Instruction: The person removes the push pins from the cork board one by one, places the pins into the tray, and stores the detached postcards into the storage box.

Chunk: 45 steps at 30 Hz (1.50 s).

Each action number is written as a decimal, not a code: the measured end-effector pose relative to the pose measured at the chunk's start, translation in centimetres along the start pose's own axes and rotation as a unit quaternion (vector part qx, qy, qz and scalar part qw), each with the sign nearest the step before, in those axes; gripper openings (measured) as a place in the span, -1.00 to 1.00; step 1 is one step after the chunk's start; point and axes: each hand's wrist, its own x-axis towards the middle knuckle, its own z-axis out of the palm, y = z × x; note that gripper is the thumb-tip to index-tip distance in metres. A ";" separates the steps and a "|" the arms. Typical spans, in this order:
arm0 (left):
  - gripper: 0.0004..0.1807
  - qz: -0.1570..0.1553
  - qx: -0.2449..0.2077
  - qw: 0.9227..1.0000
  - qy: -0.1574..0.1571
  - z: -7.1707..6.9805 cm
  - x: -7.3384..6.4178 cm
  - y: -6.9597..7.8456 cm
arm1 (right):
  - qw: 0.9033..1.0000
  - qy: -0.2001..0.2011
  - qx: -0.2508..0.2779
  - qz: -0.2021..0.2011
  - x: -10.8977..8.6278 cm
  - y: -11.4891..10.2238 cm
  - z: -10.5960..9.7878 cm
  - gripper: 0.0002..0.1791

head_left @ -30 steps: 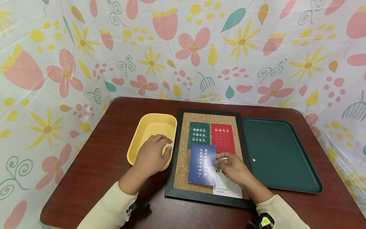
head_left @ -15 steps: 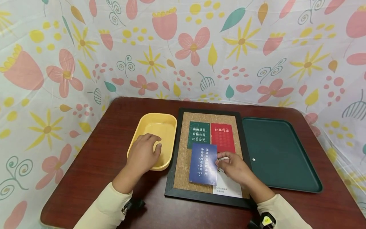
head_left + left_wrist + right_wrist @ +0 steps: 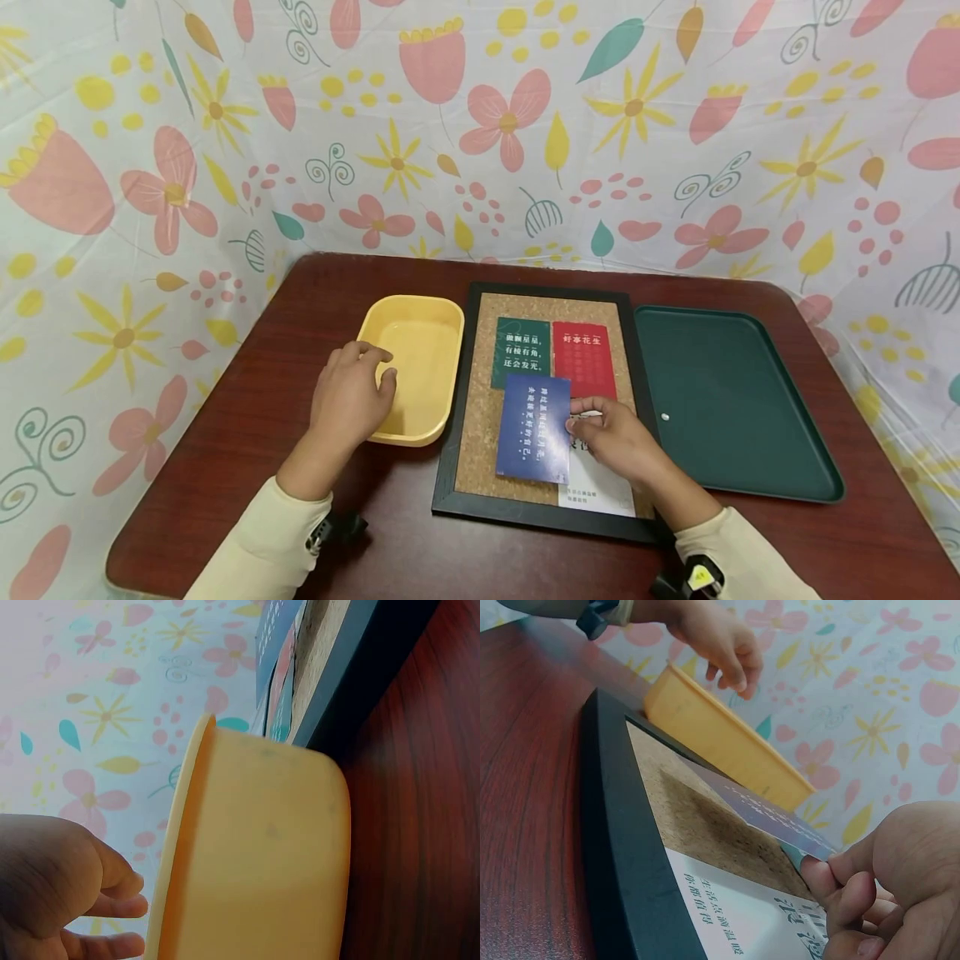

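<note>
My right hand (image 3: 611, 437) pinches the right edge of a blue card (image 3: 534, 429) with white writing, between thumb and fingers. In the right wrist view the card is tilted above the cork board (image 3: 660, 769), casting a shadow on it. A green card (image 3: 521, 350), a red card (image 3: 585, 360) and a white card (image 3: 600, 492) lie on the cork, the white one partly covered by my hand. Loosely bent, my left hand (image 3: 348, 392) hovers over the left rim of a yellow tray (image 3: 420, 367), with nothing seen in its fingers.
A dark green tray (image 3: 735, 400) lies right of the board's black frame (image 3: 517, 515). A small white round thing (image 3: 665, 417) shows near its left edge. The brown table (image 3: 247, 467) meets a flowered curtain (image 3: 480, 167) at the back.
My left hand has moved left across the yellow tray, from its right side to its left rim. My right hand and the blue card have hardly moved.
</note>
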 end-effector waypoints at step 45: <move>-0.54 -0.173 0.032 0.975 -0.134 -1.1 0.6 -2.8 | 1.000 0.002 0.027 0.009 0.4 -0.2 -0.2 -0.63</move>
